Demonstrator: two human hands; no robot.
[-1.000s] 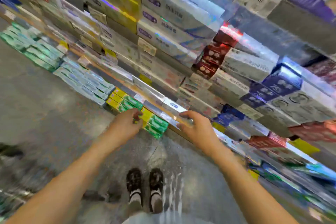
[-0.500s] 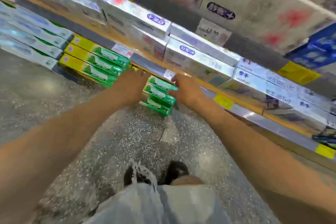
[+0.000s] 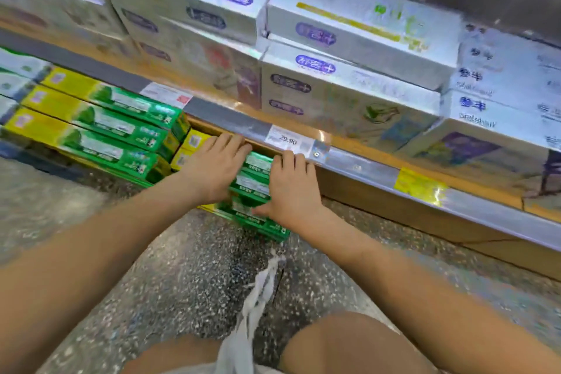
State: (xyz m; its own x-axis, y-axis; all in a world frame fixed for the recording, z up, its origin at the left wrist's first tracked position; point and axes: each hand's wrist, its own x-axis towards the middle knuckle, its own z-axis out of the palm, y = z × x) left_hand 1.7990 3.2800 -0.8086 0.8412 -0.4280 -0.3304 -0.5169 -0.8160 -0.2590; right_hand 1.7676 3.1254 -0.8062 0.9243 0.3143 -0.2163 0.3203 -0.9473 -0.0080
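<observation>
low shelf (image 3: 379,206) carries stacked green boxes (image 3: 252,188).

Glossy card green boxes (image 3: 255,188), shiny metal shelf rail (image 3: 364,165), wooden shelf base (image 3: 394,209), speckled stone floor (image 3: 188,270).

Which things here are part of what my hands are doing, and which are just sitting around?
In the job: left hand, right hand, the green box stack they rest on.
Sitting around: green-and-yellow stack beside it, white boxes above, 29.90 price tag, yellow label.
</observation>
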